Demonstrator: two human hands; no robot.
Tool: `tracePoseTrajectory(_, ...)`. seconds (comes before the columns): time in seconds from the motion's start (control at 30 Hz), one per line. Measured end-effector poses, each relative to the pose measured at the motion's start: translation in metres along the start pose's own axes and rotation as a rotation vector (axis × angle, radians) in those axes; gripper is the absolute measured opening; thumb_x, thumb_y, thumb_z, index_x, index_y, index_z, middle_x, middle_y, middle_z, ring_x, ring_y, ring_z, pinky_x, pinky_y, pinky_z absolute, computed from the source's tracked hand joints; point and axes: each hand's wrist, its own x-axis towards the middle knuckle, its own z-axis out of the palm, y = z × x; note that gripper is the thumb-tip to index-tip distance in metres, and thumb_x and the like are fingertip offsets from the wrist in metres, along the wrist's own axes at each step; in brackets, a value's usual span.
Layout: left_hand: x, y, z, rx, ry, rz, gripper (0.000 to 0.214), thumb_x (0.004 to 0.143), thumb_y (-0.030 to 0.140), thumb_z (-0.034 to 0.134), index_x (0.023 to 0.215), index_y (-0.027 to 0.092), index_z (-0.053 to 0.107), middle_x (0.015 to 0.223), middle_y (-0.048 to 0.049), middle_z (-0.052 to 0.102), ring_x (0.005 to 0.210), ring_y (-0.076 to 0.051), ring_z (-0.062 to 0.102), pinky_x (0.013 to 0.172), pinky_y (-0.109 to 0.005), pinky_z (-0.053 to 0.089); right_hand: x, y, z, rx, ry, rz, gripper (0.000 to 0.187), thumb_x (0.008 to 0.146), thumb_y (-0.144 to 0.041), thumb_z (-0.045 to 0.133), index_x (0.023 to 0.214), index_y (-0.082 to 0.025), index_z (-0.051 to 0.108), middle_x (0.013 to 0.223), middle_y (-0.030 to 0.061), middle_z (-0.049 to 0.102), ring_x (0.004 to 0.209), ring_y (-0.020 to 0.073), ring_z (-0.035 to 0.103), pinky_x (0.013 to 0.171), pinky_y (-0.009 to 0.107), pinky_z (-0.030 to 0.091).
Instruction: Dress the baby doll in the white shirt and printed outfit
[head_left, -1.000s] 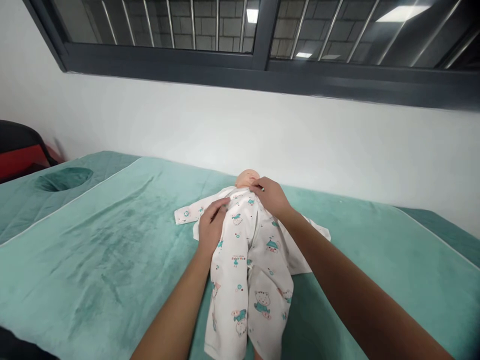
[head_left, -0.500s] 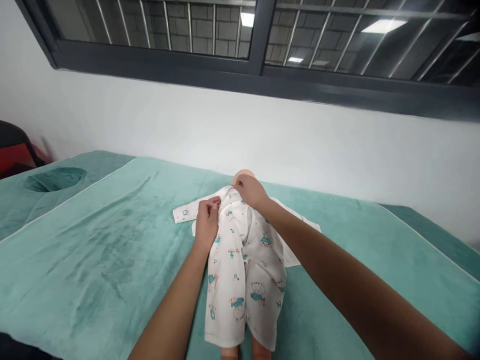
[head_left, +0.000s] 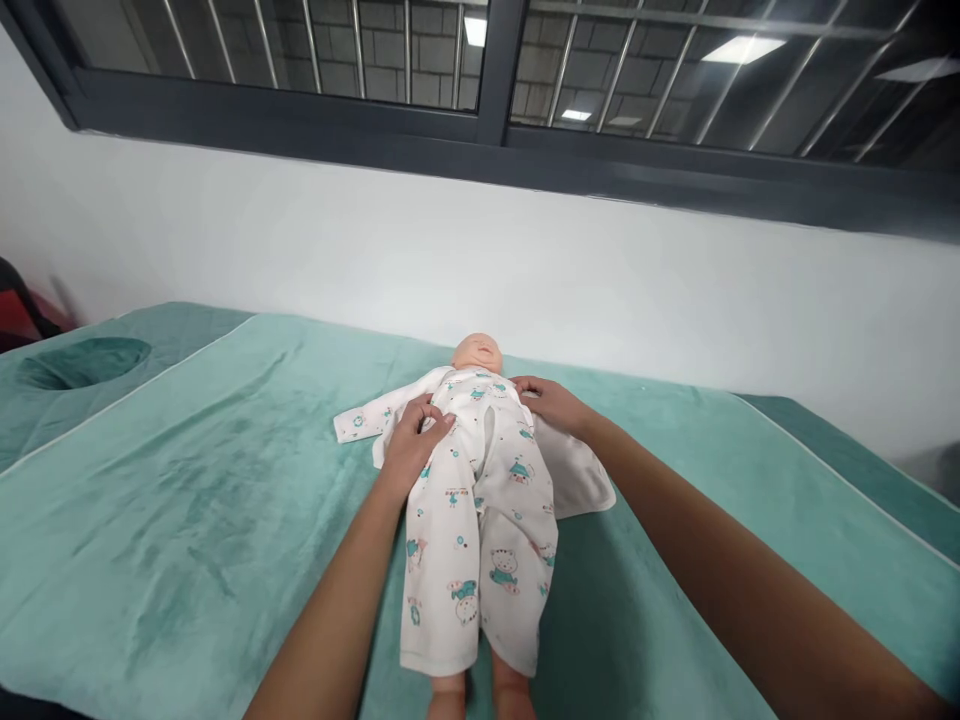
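Work status: The bald, smooth, plastic-looking doll (head_left: 480, 353) lies on its back on the teal, plush-covered bed (head_left: 262, 500), head at 12 o'clock toward the white painted wall (head_left: 525, 240), legs at 6 o'clock. The white, two-legged cloth garment with teal animal prints (head_left: 491, 475) covers the torso and both legs; the lower legs emerge at its hems. I judge this portion to be in place. Open items, by my reading: the long white cloth sleeve (head_left: 367, 418) lies extended at 9 o'clock, and the white cloth flap (head_left: 576, 475) lies spread at 4 o'clock, not folded in. Whether an arm fills the sleeve, I cannot tell.

Grip status: My left hand (head_left: 409, 445) rests at 9 o'clock on the torso. Its grip is partly open, thumb and fingers apart, touching the printed cloth. My right hand (head_left: 553, 405) is at 2 o'clock, near the head. Its fingers are bent, tips at the cloth edge; I cannot tell whether the grip pinches a fold.
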Motion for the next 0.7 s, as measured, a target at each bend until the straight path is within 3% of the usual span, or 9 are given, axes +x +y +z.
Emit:
tracePoseTrajectory(0.2, -0.002, -0.002, -0.001, -0.083, 0.083, -0.005, 0.02, 0.081, 0.039, 0.06, 0.075, 0.021, 0.051, 0.128, -0.0091, 0.061, 0.128, -0.024, 0.049, 0.108, -0.039, 0.032, 0.014, 0.012, 0.014, -0.045, 0.228, 0.077, 0.02, 0.074, -0.041, 0.06, 0.074, -0.021, 0.057, 0.077, 0.0002, 0.065, 0.078, 0.0197, 0.058, 0.082, 0.037, 0.044)
tracePoseTrajectory(0.3, -0.002, -0.002, 0.002, -0.098, 0.099, -0.022, 0.02, 0.08, 0.037, 0.062, 0.074, 0.021, 0.051, 0.126, -0.0104, 0.061, 0.127, -0.024, 0.05, 0.108, -0.039, 0.033, 0.006, 0.012, 0.026, -0.045, 0.35, 0.099, 0.018, 0.077, -0.04, 0.058, 0.08, -0.022, 0.059, 0.087, 0.0023, 0.067, 0.088, 0.0212, 0.06, 0.088, 0.039, 0.043)
tracePoseTrajectory(0.4, -0.007, 0.002, 0.004, -0.14, 0.143, -0.039, 0.017, 0.078, 0.034, 0.064, 0.079, 0.02, 0.054, 0.127, -0.0099, 0.059, 0.121, -0.023, 0.054, 0.106, -0.04, 0.036, -0.03, 0.001, 0.041, -0.012, 0.462, 0.082, 0.024, 0.083, -0.037, 0.052, 0.1, -0.023, 0.06, 0.112, 0.0054, 0.066, 0.105, 0.0218, 0.058, 0.096, 0.041, 0.041)
tracePoseTrajectory(0.5, -0.028, 0.01, -0.001, -0.109, 0.226, 0.017, 0.015, 0.079, 0.03, 0.064, 0.088, 0.02, 0.057, 0.128, -0.0075, 0.056, 0.117, -0.021, 0.055, 0.102, -0.037, 0.041, -0.094, -0.02, 0.061, 0.022, 0.58, -0.017, 0.025, 0.087, -0.036, 0.053, 0.107, -0.023, 0.058, 0.118, 0.0069, 0.062, 0.109, 0.0219, 0.057, 0.096, 0.04, 0.043)
tracePoseTrajectory(0.57, -0.054, 0.015, -0.009, -0.017, 0.274, 0.09, 0.011, 0.082, 0.028, 0.061, 0.089, 0.02, 0.059, 0.119, -0.0054, 0.057, 0.113, -0.019, 0.055, 0.098, -0.033, 0.043, -0.144, -0.04, 0.076, -0.03, 0.535, -0.132, 0.017, 0.089, -0.03, 0.054, 0.104, -0.024, 0.059, 0.113, 0.0059, 0.062, 0.107, 0.0208, 0.057, 0.095, 0.038, 0.045)
tracePoseTrajectory(0.63, -0.089, 0.018, -0.021, 0.087, 0.265, 0.107, 0.007, 0.085, 0.027, 0.059, 0.089, 0.02, 0.06, 0.104, -0.0034, 0.06, 0.101, -0.017, 0.058, 0.091, -0.03, 0.046, -0.188, -0.062, 0.09, -0.112, 0.37, -0.214, 0.014, 0.09, -0.022, 0.053, 0.102, -0.026, 0.058, 0.107, 0.0042, 0.063, 0.102, 0.0191, 0.057, 0.087, 0.034, 0.047)
tracePoseTrajectory(0.7, -0.129, 0.02, -0.033, 0.177, 0.172, 0.036, 0.008, 0.088, 0.028, 0.056, 0.089, 0.021, 0.06, 0.092, -0.0021, 0.062, 0.087, -0.016, 0.059, 0.082, -0.028, 0.049, -0.218, -0.082, 0.104, -0.224, 0.145, -0.31, 0.017, 0.088, -0.017, 0.054, 0.102, -0.026, 0.059, 0.102, 0.0031, 0.064, 0.1, 0.0202, 0.057, 0.086, 0.035, 0.046)
